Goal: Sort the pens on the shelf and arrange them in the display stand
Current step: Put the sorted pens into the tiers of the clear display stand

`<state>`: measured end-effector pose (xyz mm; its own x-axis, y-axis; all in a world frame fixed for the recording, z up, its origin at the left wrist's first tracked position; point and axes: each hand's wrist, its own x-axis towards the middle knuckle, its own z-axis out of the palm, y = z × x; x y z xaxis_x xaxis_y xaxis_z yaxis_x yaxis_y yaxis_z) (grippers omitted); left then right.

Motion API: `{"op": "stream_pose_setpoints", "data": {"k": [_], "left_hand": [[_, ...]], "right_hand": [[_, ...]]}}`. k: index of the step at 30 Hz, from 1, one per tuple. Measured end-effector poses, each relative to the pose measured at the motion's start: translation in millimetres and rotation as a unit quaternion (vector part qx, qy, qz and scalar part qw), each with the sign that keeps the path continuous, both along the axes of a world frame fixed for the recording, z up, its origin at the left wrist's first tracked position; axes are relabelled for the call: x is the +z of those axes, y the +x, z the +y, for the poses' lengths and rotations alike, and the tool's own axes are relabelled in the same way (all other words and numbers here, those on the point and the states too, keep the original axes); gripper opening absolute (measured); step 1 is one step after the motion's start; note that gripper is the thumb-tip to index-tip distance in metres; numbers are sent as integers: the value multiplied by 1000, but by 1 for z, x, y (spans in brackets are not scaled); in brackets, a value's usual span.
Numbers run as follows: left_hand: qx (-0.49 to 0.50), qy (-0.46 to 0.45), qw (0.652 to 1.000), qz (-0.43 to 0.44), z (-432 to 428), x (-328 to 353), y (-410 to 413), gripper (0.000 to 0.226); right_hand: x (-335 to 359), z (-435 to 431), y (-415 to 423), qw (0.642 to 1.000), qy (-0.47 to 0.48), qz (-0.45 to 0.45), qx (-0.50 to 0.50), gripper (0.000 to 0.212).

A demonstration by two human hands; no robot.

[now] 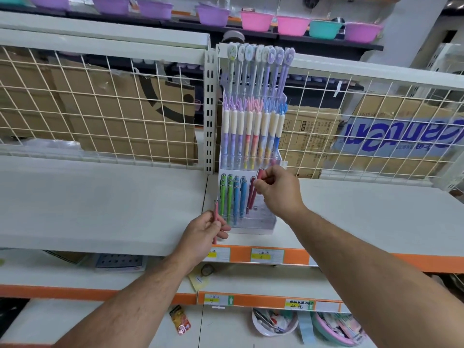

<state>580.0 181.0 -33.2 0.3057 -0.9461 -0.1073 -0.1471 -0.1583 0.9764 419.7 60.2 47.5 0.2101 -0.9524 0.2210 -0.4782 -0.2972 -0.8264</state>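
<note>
White shop shelf [100, 197] carries a clear display stand [261, 223]. Red pen [259, 175] hangs tip-down over a front-row slot, right hand [278, 189] fingers pinched on its barrel, next to slotted green pens [226, 197] and blue pens [239, 197]. Left hand [206, 229] grips a pink pen [216, 209] beside the stand. Risk: the angled tip misses the hole and knocks neighbours.

Right front of the stand [266, 223] is open for me. Its left is crowded with green and blue pens [233, 197], wire grid [351, 121] behind.

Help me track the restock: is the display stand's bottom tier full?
Not full: green pens, blue pens and a dark red pen stand at its left; right-side holes are empty.
</note>
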Motion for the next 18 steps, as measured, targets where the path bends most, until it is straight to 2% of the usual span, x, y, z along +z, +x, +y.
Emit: {"op": "stream_pose_setpoints", "data": {"k": [10, 18], "left_hand": [[1, 10, 1000, -15, 0, 0, -1, 21], [0, 10, 1000, -29, 1, 1, -1, 21]], "right_hand": [[-5, 1, 4, 1000, -8, 1, 3, 12], [-22, 4, 4, 998, -7, 67, 1, 8]]}}
